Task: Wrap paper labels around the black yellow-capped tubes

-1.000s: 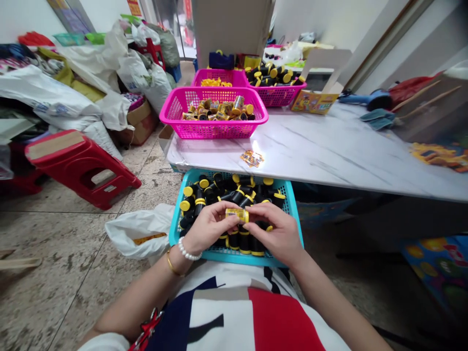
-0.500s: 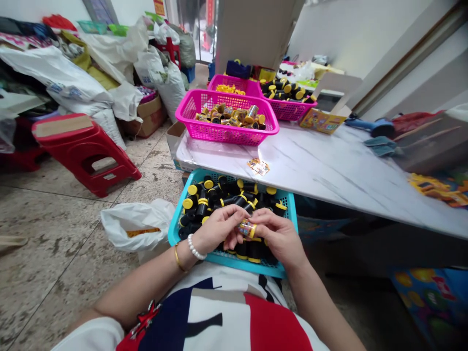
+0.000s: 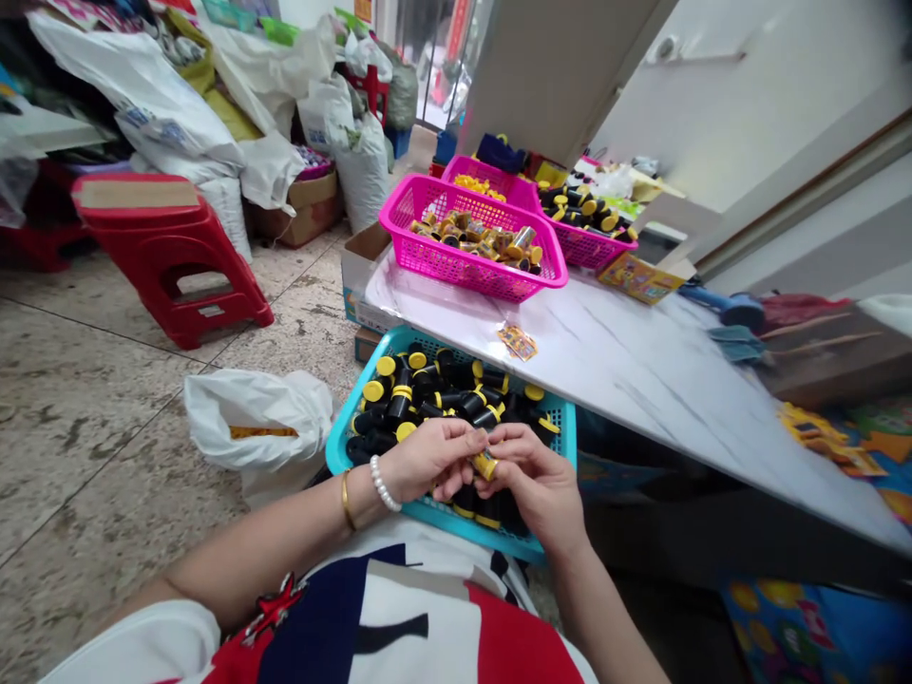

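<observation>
My left hand and my right hand meet over a teal basket on my lap. Both pinch one small yellow-capped tube between their fingertips, mostly hidden by the fingers. The basket is full of several black tubes with yellow caps. A pearl bracelet and a gold bangle ring my left wrist.
A white marble table carries a pink basket of labelled tubes, a second pink basket behind it, and a small sticker sheet. A white plastic bag lies on the floor at left; a red stool stands beyond.
The camera has swung left and tilted. My hands have kept turning the small tube, which now sits lower between the fingertips and shows less of its label.
</observation>
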A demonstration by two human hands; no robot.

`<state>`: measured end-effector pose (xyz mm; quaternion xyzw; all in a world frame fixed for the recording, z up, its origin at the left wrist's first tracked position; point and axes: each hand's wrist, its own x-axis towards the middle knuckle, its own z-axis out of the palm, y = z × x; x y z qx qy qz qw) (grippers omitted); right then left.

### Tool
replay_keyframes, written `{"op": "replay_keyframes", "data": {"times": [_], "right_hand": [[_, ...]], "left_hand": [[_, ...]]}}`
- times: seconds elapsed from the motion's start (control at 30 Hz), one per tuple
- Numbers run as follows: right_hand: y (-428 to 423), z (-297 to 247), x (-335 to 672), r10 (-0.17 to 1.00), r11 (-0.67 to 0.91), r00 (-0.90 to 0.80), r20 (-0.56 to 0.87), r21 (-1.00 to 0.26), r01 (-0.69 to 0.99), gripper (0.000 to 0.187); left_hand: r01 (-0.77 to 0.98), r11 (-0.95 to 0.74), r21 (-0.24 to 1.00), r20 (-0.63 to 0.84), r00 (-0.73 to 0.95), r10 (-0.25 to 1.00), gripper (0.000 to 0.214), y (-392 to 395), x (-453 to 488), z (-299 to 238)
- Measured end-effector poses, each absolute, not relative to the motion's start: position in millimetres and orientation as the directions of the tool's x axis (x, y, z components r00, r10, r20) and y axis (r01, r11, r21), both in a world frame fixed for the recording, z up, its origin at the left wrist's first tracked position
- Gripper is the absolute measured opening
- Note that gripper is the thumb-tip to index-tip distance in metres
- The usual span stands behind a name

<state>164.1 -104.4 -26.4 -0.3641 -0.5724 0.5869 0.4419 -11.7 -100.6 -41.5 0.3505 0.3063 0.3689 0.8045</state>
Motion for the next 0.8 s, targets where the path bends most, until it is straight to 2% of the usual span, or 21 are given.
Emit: {"op": "replay_keyframes", "data": {"times": [0.1,0.2,0.3,0.4,0.57,0.7,0.8], "right_hand": [[-103.8,-24.8,163.5,0.926,0.100,-0.360,0.112,-0.994,-0.052,0.012],[-101.6,-26.1,161.4,0.937,0.156,-0.309,0.164,-0.987,-0.050,0.010],[-97.9,-29.6,158.8,0.945,0.115,-0.306,0.118,-0.993,-0.029,0.011],[-93.9,-32.9,157.6,0.935,0.086,-0.347,0.075,-0.996,0.017,0.017],[-91.1,-31.5,154.3,0.921,0.161,-0.365,0.134,-0.986,0.044,0.014],[-78.6,-13.3,150.6,0.904,0.277,-0.371,0.214,-0.953,0.124,0.018],[-40.7,21.7,143.1,0.907,0.395,-0.262,0.331,-0.884,0.251,0.020]], "left_hand": [[-0.390,0.516,0.763,-0.273,0.530,0.803,0.043,-102.2,-11.4,-42.3],[-0.485,0.572,0.662,-0.258,0.570,0.781,0.045,-103.2,-9.4,-44.6],[-0.562,0.571,0.599,-0.247,0.549,0.799,0.044,-103.1,-9.0,-46.7],[-0.569,0.545,0.616,-0.268,0.500,0.824,0.043,-102.7,-10.4,-47.1],[-0.544,0.553,0.631,-0.307,0.480,0.822,0.049,-98.7,-9.3,-44.4],[-0.615,0.497,0.613,-0.272,0.426,0.863,0.049,-89.8,-7.0,-38.1],[-0.636,0.455,0.624,-0.218,0.417,0.882,0.047,-87.9,-6.2,-31.0]]}}
